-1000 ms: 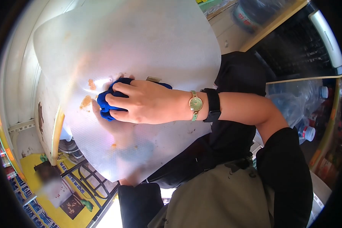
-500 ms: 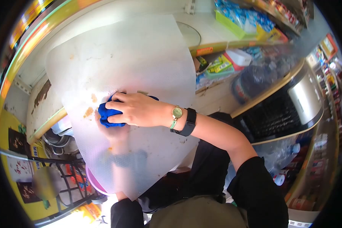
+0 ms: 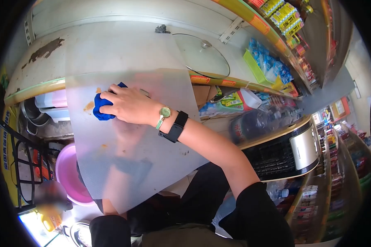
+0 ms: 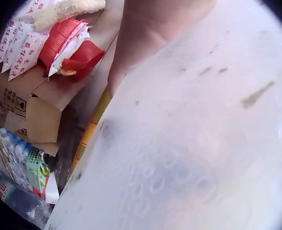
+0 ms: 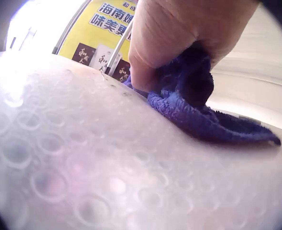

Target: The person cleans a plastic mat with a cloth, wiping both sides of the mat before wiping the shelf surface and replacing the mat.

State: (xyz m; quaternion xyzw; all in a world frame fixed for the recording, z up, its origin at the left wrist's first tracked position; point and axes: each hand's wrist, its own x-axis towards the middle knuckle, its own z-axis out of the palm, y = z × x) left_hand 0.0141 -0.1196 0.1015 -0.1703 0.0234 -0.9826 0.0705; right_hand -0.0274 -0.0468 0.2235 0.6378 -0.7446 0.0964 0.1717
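Note:
My right hand (image 3: pixel 130 106) grips a bunched blue cloth (image 3: pixel 102 109) and presses it on a large translucent plastic mat (image 3: pixel 165 160). Beside the cloth, orange-brown stains (image 3: pixel 89 106) mark the mat. In the right wrist view, the thumb and fingers pinch the fuzzy cloth (image 5: pixel 193 115), and part of it spreads over the ring-textured surface. My left hand (image 4: pixel 160 28) is behind the mat, its blurred shape showing through in the head view. The mat hides its fingers, so I cannot tell how they lie.
A shelf (image 3: pixel 111 31) with a glass lid (image 3: pixel 206 55) stands behind the mat. At lower left sits a pink basin (image 3: pixel 72 177) near a black rack (image 3: pixel 22 164). A large bottle (image 3: pixel 249 125) and a black-and-silver appliance (image 3: pixel 280 154) are on the right.
The head view has swung upward, bringing more of the shelves and the pink basin into sight. My right hand has slid the blue cloth closer to the stains. The left hand stays behind the mat.

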